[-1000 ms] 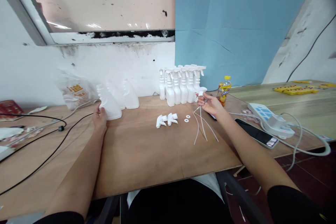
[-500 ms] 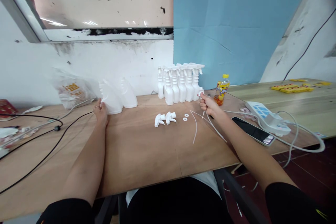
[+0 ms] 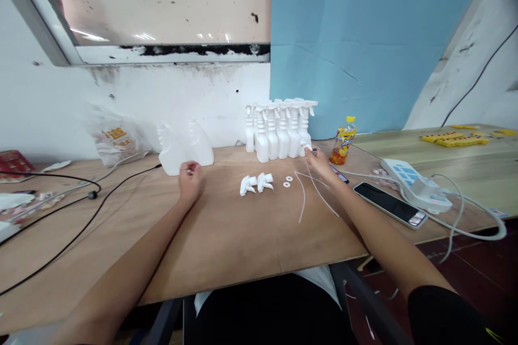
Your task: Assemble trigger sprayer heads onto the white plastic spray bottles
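Two nozzles (image 3: pixel 265 182) lie before the bottles (image 3: pixel 272 143), likely for easy reach. Right hand (image 3: pixel 318 162) pinches a third nozzle (image 3: pixel 307 146); left hand (image 3: pixel 189 183), grip unclear.

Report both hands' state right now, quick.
Left hand: fingers curled, near the white bottles; whether it holds anything can't be told.
Right hand: closed on a white part, mostly hidden.

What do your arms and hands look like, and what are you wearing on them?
My right sleeve is short and black, with a small yellow mark near the bottom corner. Both forearms are bare. My left hand and right hand have no gloves. There may be a thin ring on a left finger, but it's too small to be sure.
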Motion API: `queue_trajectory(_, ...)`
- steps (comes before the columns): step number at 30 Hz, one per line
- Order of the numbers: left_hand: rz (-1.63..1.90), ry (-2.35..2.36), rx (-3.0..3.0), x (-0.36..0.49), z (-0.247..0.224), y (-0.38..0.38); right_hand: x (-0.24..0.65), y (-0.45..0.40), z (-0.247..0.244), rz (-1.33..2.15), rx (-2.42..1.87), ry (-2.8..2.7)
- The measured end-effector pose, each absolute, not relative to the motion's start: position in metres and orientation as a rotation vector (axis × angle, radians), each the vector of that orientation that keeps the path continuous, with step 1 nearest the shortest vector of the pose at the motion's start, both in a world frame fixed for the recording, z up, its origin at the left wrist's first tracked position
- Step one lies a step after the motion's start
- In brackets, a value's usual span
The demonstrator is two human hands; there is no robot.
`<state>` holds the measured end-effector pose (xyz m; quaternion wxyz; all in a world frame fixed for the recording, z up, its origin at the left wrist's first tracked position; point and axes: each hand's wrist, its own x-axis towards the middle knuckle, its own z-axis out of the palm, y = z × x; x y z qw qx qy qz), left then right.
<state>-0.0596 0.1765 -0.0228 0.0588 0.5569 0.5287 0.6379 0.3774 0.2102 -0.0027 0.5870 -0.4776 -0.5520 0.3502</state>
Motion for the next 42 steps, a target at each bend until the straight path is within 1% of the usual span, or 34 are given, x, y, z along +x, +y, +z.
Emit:
queue_trajectory(5,1.49,1.204,2.066,0.011,-0.024,0.141,0.376,0.208,0.003,0.539,-1.148,-1.28)
queue_trajectory(8,1.286,0.97,2.177,0.037,-0.024,0.121,0.366,0.199,0.008,0.561,-1.095,-1.306)
queue_trajectory(11,1.269,0.902,1.978,0.053,-0.027,0.111,0.35,0.182,0.015,0.596,-1.068,-1.428)
queue_trajectory(15,1.225,0.715,1.454,0.066,-0.033,0.108,0.327,0.155,0.018,0.255,-0.98,-1.809)
queue_trajectory(18,1.138,0.547,1.308,0.07,-0.035,0.109,0.309,0.142,0.013,0.148,-0.82,-2.137)
queue_trajectory(21,1.099,0.546,1.302,0.07,-0.035,0.109,0.295,0.134,0.006,0.17,-0.676,-2.317)
queue_trajectory(24,1.075,0.593,1.291,0.067,-0.032,0.11,0.289,0.128,0.004,0.269,-0.581,-2.324)
queue_trajectory(28,1.031,0.478,1.162,0.06,-0.029,0.115,0.292,0.123,0.012,0.418,-0.696,-1.954)
queue_trajectory(31,0.982,0.414,1.06,0.056,-0.027,0.118,0.295,0.123,0.017,0.704,-0.795,-1.689)
queue_trajectory(33,0.975,0.414,1.027,0.056,-0.026,0.119,0.294,0.122,0.019,0.907,-0.771,-1.624)
queue_trajectory(35,0.983,0.454,1.032,0.057,-0.025,0.118,0.291,0.119,0.019,0.989,-0.715,-1.647)
queue_trajectory(38,1.001,0.504,1.079,0.06,-0.025,0.116,0.287,0.115,0.018,0.926,-0.698,-1.767)
queue_trajectory(42,1.041,0.5,1.149,0.062,-0.027,0.116,0.281,0.109,0.015,0.609,-0.712,-1.952)
